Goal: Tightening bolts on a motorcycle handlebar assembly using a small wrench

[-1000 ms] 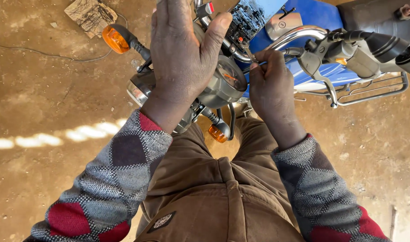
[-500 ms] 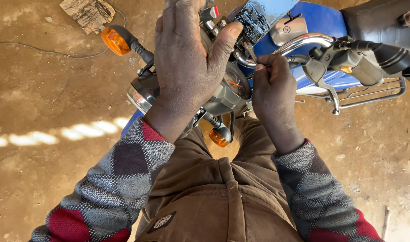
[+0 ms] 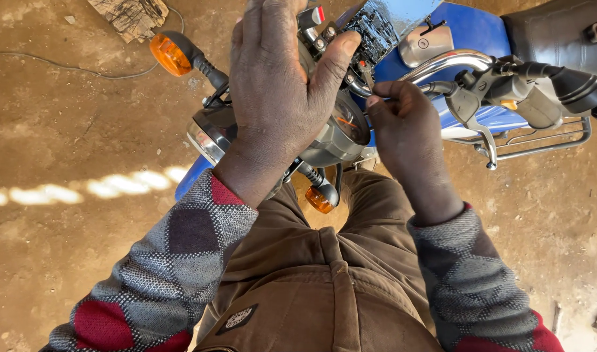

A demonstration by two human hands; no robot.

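A blue motorcycle's front end fills the upper middle of the head view. My left hand (image 3: pixel 282 85) lies spread over the round instrument cluster (image 3: pixel 343 130), thumb hooked over its far side. My right hand (image 3: pixel 406 133) is closed around a thin tool whose tip pokes at the chrome handlebar (image 3: pixel 442 64) beside the gauge. The headlight rim (image 3: pixel 204 137) shows under my left wrist. Orange turn signals stick out at the upper left (image 3: pixel 169 53) and below the cluster (image 3: pixel 319 199). The tool itself is mostly hidden in my fist.
The blue fuel tank (image 3: pixel 471 32) and black seat (image 3: pixel 559 29) lie at the upper right, with the right grip and brake lever (image 3: pixel 539 91) and a chrome rack (image 3: pixel 546 140). A wood block (image 3: pixel 132 13) and a wire (image 3: pixel 63 65) lie on the dirt floor.
My view has shifted slightly, so the motorcycle sits further right. Both hands stay on the cluster and handlebar; my right hand has edged up toward the bar.
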